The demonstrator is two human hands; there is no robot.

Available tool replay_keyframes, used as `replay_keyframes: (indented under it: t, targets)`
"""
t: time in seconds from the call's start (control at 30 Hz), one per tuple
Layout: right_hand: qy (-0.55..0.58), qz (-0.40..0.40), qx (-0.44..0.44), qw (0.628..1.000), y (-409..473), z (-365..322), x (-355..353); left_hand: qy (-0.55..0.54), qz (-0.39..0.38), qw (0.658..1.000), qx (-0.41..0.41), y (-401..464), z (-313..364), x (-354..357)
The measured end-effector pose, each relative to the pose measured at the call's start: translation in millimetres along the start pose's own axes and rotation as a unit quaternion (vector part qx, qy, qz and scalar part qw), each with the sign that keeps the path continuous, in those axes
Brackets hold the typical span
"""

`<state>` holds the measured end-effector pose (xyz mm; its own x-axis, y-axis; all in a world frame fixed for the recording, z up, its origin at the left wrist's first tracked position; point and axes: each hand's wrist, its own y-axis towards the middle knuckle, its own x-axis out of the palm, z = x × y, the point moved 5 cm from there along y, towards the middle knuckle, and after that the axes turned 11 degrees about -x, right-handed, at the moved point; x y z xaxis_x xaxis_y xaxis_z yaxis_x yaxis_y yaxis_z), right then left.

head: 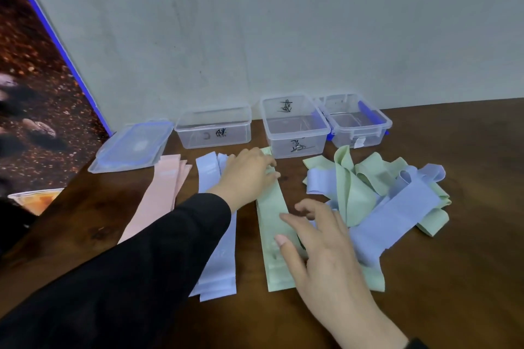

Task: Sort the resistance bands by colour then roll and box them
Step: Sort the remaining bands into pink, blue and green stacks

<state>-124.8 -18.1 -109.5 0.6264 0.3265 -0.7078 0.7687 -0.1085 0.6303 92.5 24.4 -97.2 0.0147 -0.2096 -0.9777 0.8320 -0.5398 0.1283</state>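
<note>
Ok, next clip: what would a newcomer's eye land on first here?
Probably the two hands flattening a long green band mid-table: the left hand rests on its far end, the right hand on its near half. Next, the tangled heap of green and blue bands on the right, against the neat pink strips and blue strips on the left. Three clear boxes stand along the wall.

A dark brown wooden table [425, 292] stood against a pale grey-green wall [255, 22] marked with scuffs and faint scratches. At the left, a large printed panel [34, 93] with a blue edge leaned along the wall, showing a dark reddish-brown speckled pattern. Below it, near the table's left edge, part of an orange and white object [37, 200] was visible, too cut off to identify.
</note>
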Motion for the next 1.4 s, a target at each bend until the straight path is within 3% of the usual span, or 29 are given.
replay_keyframes:
  t: [0.13,0.2,0.33,0.43,0.57,0.67,0.77,0.97,1.17,1.4]
  targets:
    - [0.053,0.058,0.000,0.997,1.1,17.1,-35.5,-0.177,0.002,0.982,0.062,-27.8,49.1,-18.5]
    - [0.045,0.054,0.018,0.997,-6.1,41.3,-49.0,-0.193,-0.007,0.974,0.120,-47.3,75.7,-24.1]
    - [0.002,-0.094,0.055,0.994,-32.3,84.0,-58.4,-0.192,0.001,0.961,0.200,-71.0,105.1,-22.7]
    - [0.010,-0.142,0.066,0.988,-43.1,96.1,-54.7,-0.226,-0.011,0.957,0.183,-72.6,109.6,-18.3]
    - [0.082,-0.040,0.143,0.985,-37.8,99.5,-68.4,-0.255,-0.037,0.952,0.165,-77.5,109.3,-19.3]
    - [0.178,0.028,0.243,0.953,-35.8,101.6,-84.7,-0.253,-0.053,0.947,0.191,-87.8,112.0,-24.6]
    - [0.219,0.080,0.278,0.932,-27.8,107.9,-98.2,-0.228,-0.037,0.944,0.235,-95.7,120.7,-30.5]
    - [0.256,0.092,0.265,0.925,-12.1,104.7,-115.7,-0.211,0.034,0.934,0.286,-97.2,149.7,-42.5]
    - [0.234,0.067,0.253,0.936,1.3,94.9,-129.0,-0.257,0.016,0.922,0.290,-96.7,163.8,-57.8]
    - [0.242,0.102,0.185,0.947,4.3,92.6,-136.6,-0.383,0.001,0.900,0.207,-89.7,157.8,-101.7]
